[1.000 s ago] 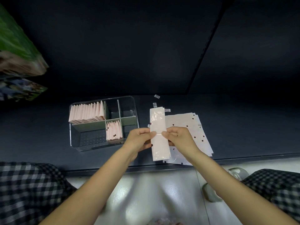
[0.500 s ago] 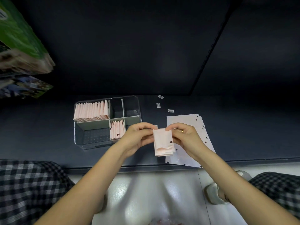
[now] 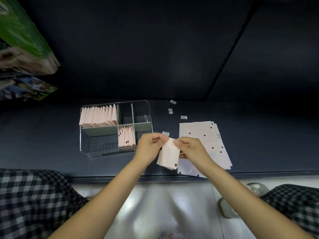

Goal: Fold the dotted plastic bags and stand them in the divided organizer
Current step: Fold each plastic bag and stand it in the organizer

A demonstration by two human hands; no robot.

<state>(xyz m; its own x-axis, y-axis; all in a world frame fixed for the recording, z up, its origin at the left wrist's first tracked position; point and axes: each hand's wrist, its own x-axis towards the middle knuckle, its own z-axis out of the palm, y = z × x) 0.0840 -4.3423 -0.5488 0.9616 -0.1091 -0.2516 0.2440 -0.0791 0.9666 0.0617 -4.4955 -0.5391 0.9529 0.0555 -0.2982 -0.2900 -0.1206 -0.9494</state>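
Observation:
A folded pale pink dotted bag (image 3: pixel 168 156) hangs between my hands just above the dark table. My left hand (image 3: pixel 149 147) pinches its upper left corner and my right hand (image 3: pixel 190 147) pinches its upper right edge. To the right lies a flat stack of unfolded dotted bags (image 3: pixel 207 137). The clear divided organizer (image 3: pixel 96 152) stands to the left. A long row of folded bags (image 3: pixel 98 116) stands in its back left compartment, and a shorter row of folded bags (image 3: pixel 126 136) stands in the front middle one.
Several small white labels (image 3: pixel 184 117) lie on the table behind the stack. Green and printed boxes (image 3: pixel 22 49) sit at the far left. The table's front edge (image 3: pixel 120 176) runs just below my wrists, with my checked trouser legs and a light floor beneath.
The long folded strip has been folded in half into a short packet. My hands have turned it and tilted it a little, still over the same spot.

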